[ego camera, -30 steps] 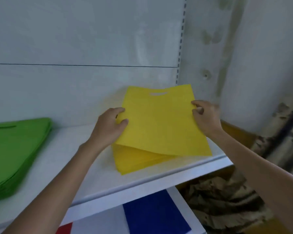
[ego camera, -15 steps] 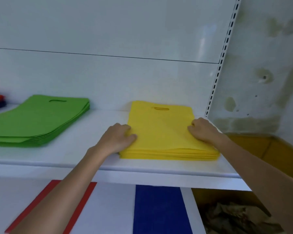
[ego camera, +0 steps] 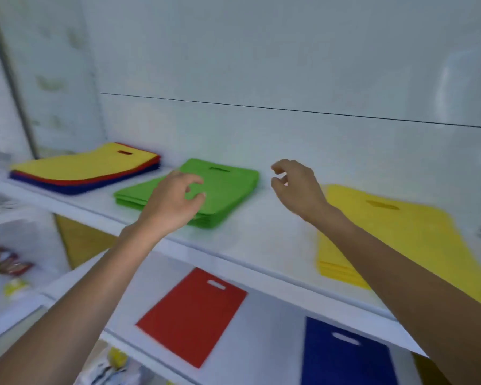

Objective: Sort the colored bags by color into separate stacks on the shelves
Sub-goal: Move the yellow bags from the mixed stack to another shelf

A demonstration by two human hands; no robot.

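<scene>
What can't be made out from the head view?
All in the head view:
- Mixed pile: the yellow top bag hides how many bags lie beneath; only red and blue edges show.
- Yellow stack: near edge partly hidden by the right forearm.
- Blue bag: cut off by the bottom edge.
- Left hand over the green stack: touching or not, blur hides it.
- Packets at far left: blurred, unreadable.

The upper shelf (ego camera: 261,245) has a wide bare strip between the green stack (ego camera: 228,187) and the yellow stack (ego camera: 400,232); a narrower gap parts the green stack from the mixed stack (ego camera: 81,168) at left. Above all three, the space is open. The lower shelf (ego camera: 272,329) lies bare between the red bag (ego camera: 192,315) and the blue bag (ego camera: 345,362).
</scene>
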